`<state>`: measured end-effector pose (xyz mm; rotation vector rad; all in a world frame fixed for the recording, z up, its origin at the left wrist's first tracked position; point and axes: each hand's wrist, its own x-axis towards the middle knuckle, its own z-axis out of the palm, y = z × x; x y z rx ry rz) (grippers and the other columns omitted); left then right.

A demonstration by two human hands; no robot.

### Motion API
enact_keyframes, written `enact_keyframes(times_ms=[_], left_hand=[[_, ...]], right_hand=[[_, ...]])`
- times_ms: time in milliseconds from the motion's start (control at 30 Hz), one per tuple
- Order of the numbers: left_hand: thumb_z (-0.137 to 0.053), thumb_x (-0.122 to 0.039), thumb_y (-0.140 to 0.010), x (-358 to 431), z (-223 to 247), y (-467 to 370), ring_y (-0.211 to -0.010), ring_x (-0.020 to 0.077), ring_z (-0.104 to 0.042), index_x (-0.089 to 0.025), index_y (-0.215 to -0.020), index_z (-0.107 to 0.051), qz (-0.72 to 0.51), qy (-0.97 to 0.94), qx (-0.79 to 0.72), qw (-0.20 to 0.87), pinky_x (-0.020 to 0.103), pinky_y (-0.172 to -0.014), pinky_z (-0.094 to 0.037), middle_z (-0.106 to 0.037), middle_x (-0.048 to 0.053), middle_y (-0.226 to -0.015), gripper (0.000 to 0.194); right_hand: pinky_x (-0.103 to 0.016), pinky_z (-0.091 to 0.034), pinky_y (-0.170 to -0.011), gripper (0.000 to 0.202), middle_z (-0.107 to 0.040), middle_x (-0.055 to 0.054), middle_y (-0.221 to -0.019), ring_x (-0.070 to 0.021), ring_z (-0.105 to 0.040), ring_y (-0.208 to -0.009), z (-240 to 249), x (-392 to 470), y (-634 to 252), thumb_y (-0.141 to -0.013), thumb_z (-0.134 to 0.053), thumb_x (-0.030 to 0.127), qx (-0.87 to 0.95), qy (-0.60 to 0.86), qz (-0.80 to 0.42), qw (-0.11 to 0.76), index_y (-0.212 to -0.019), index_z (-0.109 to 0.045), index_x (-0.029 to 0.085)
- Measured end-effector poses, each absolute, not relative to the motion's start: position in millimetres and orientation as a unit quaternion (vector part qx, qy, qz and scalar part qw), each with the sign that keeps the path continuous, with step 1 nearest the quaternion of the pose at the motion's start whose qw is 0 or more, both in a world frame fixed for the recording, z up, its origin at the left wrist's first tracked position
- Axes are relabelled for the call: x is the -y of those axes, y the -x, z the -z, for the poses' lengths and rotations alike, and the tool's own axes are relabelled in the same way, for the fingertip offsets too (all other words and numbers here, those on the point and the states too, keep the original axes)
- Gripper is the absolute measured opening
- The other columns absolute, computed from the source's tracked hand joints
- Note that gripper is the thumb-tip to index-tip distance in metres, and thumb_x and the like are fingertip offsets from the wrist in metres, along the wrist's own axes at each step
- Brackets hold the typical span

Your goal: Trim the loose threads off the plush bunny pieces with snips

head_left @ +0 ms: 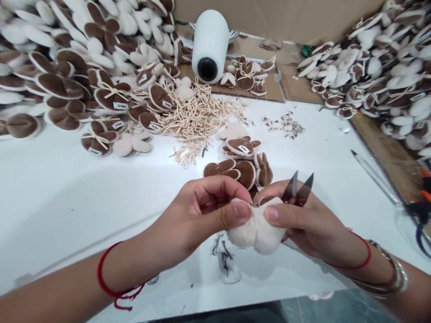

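Note:
Between my two hands is a small plush piece (256, 231), its cream fuzzy side facing me and a bit of brown showing at the top edge. My left hand (202, 215) pinches its upper left part between thumb and fingers. With thumb and fingers, my right hand (303, 220) grips the right side. A pair of small scissors (298, 190) also sits in my right hand, blades apart and pointing up; the handles are mostly hidden. Just beyond my fingers lie several brown plush pieces (244, 172), one with a white label (244, 149).
Cream bows (198, 114) form a heap behind. Brown and cream plush pieces pile up at left (60, 76) and right (387, 67). A white thread cone (210, 45) stands at the back. Thread scraps (226, 260) lie near the front; orange-and-black tools (422, 211) are at the right edge.

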<state>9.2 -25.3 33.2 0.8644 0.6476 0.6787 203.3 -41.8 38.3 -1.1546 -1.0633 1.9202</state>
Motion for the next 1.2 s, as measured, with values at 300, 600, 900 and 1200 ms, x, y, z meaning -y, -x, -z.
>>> enact_keyframes(times_ms=[300, 600, 900, 1200], left_hand=[[-0.069, -0.009, -0.081, 31, -31, -7, -0.079, 0.0123, -0.059, -0.023, -0.088, -0.065, -0.457, -0.715, -0.394, 0.353, 0.025, -0.073, -0.052, -0.059, 0.0, -0.088, 0.016], [-0.077, -0.027, -0.078, 37, -29, -7, -0.071, 0.0143, -0.067, -0.021, -0.097, -0.064, -0.419, -0.75, -0.397, 0.321, 0.024, -0.063, -0.055, -0.072, 0.002, -0.085, 0.023], [-0.066, -0.008, -0.072, 38, -32, -12, -0.061, 0.0085, -0.058, -0.019, -0.087, -0.059, -0.391, -0.756, -0.409, 0.329, 0.019, -0.058, -0.049, -0.064, -0.004, -0.073, 0.02], [-0.064, -0.01, -0.073, 30, -39, -3, -0.064, 0.0123, -0.06, -0.021, -0.079, -0.06, -0.382, -0.777, -0.426, 0.262, 0.024, -0.061, -0.047, -0.065, -0.003, -0.072, 0.013]], right_hand=[[-0.016, -0.023, -0.038, 0.025, -0.044, 0.007, -0.05, -0.0053, -0.031, -0.041, -33, 45, -198, -0.082, -0.073, 0.04, 0.37, 0.453, -0.735, 0.344, -0.077, -0.063, 0.018], [-0.019, -0.028, -0.045, 0.02, -0.043, 0.006, -0.064, -0.0078, -0.032, -0.051, -28, 58, -192, -0.092, -0.062, 0.034, 0.465, 0.426, -0.673, 0.386, -0.082, -0.051, 0.021], [-0.019, -0.031, -0.045, 0.033, -0.041, 0.007, -0.056, -0.0086, -0.035, -0.049, -32, 56, -190, -0.082, -0.074, 0.036, 0.494, 0.468, -0.609, 0.407, -0.071, -0.045, 0.022], [-0.027, -0.024, -0.043, 0.043, -0.029, 0.005, -0.056, -0.0116, -0.024, -0.049, -57, 38, -210, -0.089, -0.044, 0.057, 0.456, 0.381, -0.772, 0.225, -0.069, -0.051, 0.02]])
